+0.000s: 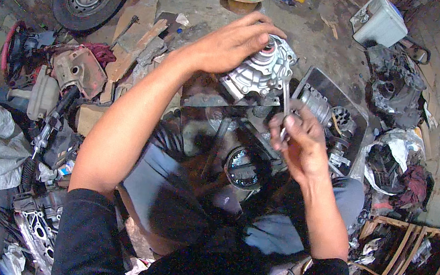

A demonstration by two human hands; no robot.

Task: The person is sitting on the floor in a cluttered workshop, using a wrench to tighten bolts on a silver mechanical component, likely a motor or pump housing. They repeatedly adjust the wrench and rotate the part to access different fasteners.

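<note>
1. Work in hand: a silver metal housing [265, 73] lies ahead of the seated person, between the knees and the open floor [322, 50], just left of a grey bin [322, 80] of machine parts.
2. Left hand [236, 44]: the fingers are extended and slightly spread over the housing's top, pressing on it rather than closing around it.
3. Right hand [301, 131]: the fingers are curled around a slender metal tool [286, 93], whose far end meets the housing's right side; motion blur hides how tight the grip is.
4. Likely faults: an off-square push could make the tool slip, driving the knuckles toward the bin's edge; weak pressure from the left hand could let the housing turn or tip.
5. Loose pieces, if freed, might drop into the dark round container [246, 168] nearer the lap.
6. Clearance: the bin crowds the right hand's outward swing, and the right knee [347, 197] limits its lower side; freer room lies beyond the housing.
</note>
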